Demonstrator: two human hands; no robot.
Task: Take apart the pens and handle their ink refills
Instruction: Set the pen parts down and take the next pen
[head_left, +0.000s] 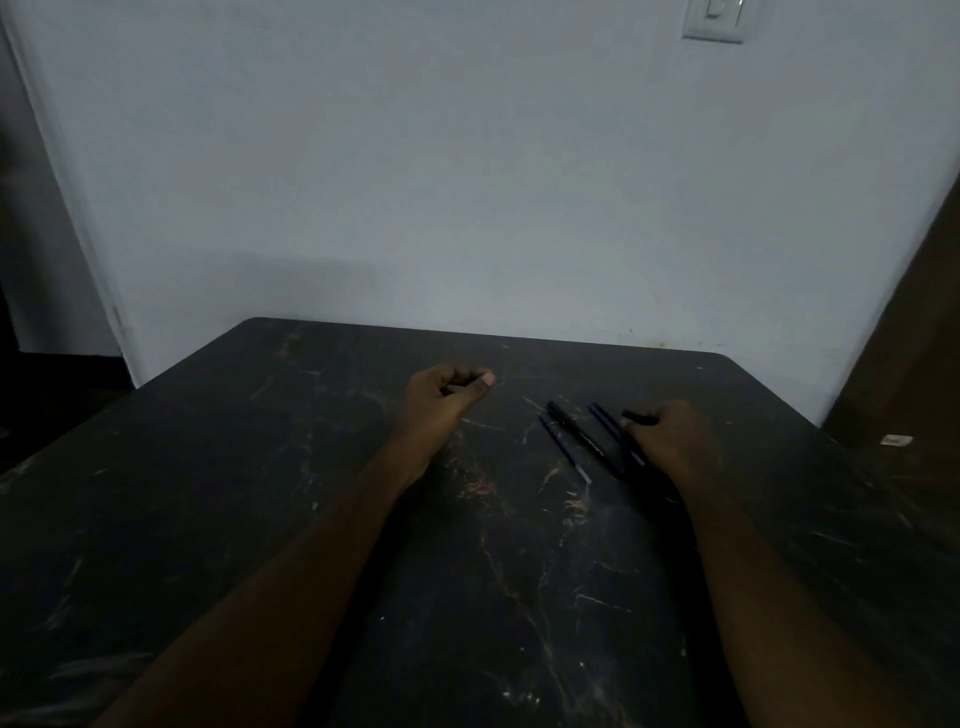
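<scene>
Black, pale-veined desk (260, 467) beneath everything. On its right side: a black pen barrel (574, 428), a thin blue refill (563, 454) just left of it, a second blue refill (609, 427) just right, all roughly parallel, slanting from far-left to near-right. Right hand (675, 441) against that second refill, gripping a short black pen piece (636, 415). Left hand (447, 400) well apart to the left, curled closed, nothing visible inside. Likely easier pickings for the right.

No text can be read. A black pen (576, 430) lying on the dark table (311, 467), right of centre, carries a short line of pale print along its barrel, too small and blurred to make out. A small white tag (896, 440) far right is equally illegible.
</scene>
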